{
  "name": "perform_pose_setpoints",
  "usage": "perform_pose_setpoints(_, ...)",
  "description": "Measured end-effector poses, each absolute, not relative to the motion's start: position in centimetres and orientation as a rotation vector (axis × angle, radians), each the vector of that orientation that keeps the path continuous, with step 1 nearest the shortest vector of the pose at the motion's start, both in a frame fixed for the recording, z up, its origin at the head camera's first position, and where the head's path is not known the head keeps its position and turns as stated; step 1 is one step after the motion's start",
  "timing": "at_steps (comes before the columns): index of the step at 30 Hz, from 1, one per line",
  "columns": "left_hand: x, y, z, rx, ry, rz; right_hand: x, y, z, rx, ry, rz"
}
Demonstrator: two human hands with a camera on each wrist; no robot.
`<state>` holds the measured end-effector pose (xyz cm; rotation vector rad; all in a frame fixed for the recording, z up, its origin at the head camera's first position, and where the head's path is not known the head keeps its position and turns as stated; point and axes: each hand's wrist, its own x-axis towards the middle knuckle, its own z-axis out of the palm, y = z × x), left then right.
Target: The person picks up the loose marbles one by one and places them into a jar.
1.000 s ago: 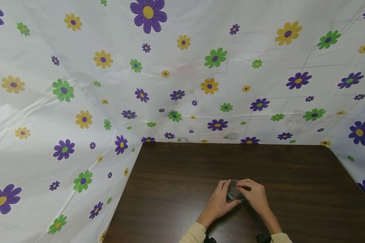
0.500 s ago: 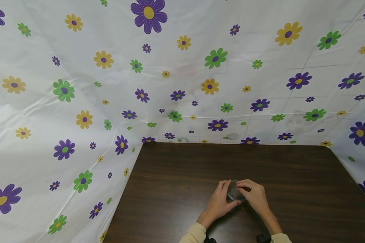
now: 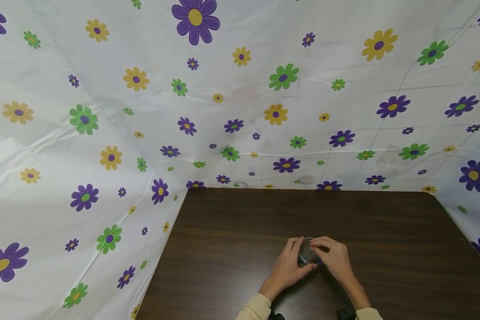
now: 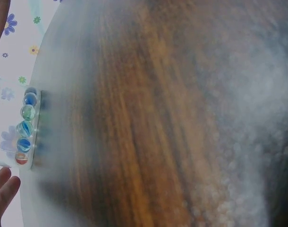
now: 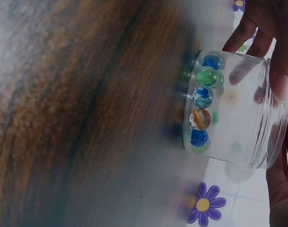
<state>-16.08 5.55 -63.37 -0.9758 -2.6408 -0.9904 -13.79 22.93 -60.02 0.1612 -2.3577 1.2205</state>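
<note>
A clear plastic jar (image 5: pixel 233 109) stands upright on the dark wooden table, with a layer of glass marbles (image 5: pixel 201 97) on its floor. Blue, green and orange swirls show in them, also in the row of marbles (image 4: pixel 27 113) in the left wrist view. My left hand (image 3: pixel 286 266) curls round the jar's left side, fingers behind and thumb in front near the rim. With thumb and fingers bent, my right hand (image 3: pixel 336 258) pinches the clear round lid (image 3: pixel 307 254) at the jar's mouth. In the right wrist view, the left thumb lies over the lid's edge.
The brown table (image 3: pixel 232 222) has rounded far corners. A white flowered sheet (image 3: pixel 244 111) hangs behind it and along both sides. Dark wrist straps (image 3: pixel 346 314) show beside the pale sleeves (image 3: pixel 256 307).
Both hands stay in nearly the same place on the jar. In the head view the round lid between them looks greyer and more evenly shaded than before.
</note>
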Motion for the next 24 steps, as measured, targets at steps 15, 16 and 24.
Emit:
perform_pose_setpoints(15, -16.08, 5.58, -63.32, -0.967, -2.636, -0.971, -13.86, 23.0, -60.03, 0.171, -2.365, 1.176)
perform_pose_setpoints(16, -16.08, 5.58, -63.3, -0.966, -2.636, -0.971, -13.86, 23.0, -60.01, 0.17, -2.366, 1.175)
perform_pose_setpoints(24, -16.15, 5.35, -63.25, -0.964, -2.637, -0.992, -13.9, 22.82, -59.97, 0.182, -2.363, 1.183)
